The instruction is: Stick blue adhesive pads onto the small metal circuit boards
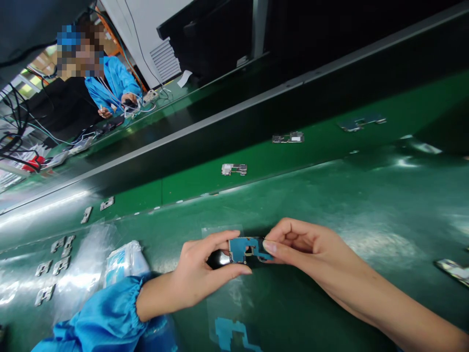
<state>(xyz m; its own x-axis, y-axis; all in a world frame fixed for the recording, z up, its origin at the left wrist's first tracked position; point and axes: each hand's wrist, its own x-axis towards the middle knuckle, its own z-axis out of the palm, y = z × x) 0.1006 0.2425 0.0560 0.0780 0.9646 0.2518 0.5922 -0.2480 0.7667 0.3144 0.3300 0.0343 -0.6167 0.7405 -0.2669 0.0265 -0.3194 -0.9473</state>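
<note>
The left hand and right hand meet above a green bench mat, and both pinch a small circuit board covered in part by blue film. The left thumb and fingers close narrowly on one end of the board, and the right thumb and forefinger grip the other end, so the board sits between the two hands. A blue elastic-cuffed sleeve covers the left forearm (the right forearm shows bare). Just below the hands, a clear sheet lies on the mat, bearing a blue cut-out film shape.

Left of the hands sits a clear plastic bag with a white and blue packet inside, beside a loose group of metal-shielded boards. Another board lies at the right edge of the view. Farther off, more boards are spaced along a green conveyor belt beyond the mat. Across the belt, a co-worker in a blue smock holds a small cabled item with both hands.
</note>
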